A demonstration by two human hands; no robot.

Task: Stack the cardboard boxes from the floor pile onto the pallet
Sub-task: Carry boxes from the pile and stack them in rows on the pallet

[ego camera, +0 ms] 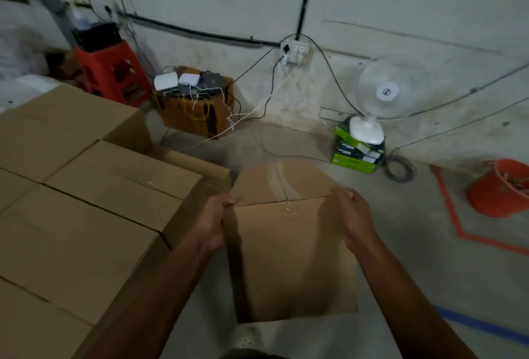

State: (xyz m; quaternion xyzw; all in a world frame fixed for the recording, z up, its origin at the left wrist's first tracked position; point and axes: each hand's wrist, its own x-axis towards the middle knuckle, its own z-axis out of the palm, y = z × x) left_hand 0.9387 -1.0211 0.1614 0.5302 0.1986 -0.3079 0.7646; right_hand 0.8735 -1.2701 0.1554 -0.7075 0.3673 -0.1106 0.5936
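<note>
Two bare hands hold one plain brown cardboard box (pixel 289 258) at 6 o'clock, directly before the person. The left hand (pixel 213 222) curls its fingers over the box's upper left edge; the right hand (pixel 353 215) clasps the upper right edge in the same way. Clear tape crosses the box's top seam. Whether the box rests on the grey concrete floor (pixel 415 258) cannot be told. A stack of brown cardboard boxes (pixel 86 201) fills 9 o'clock, just beside the held box. At 1 o'clock a white table fan (pixel 383 92) stands on green cartons (pixel 353 158); at 3 o'clock, an orange plastic bucket (pixel 498 189); at 11 o'clock, a red plastic stool (pixel 111 72).
</note>
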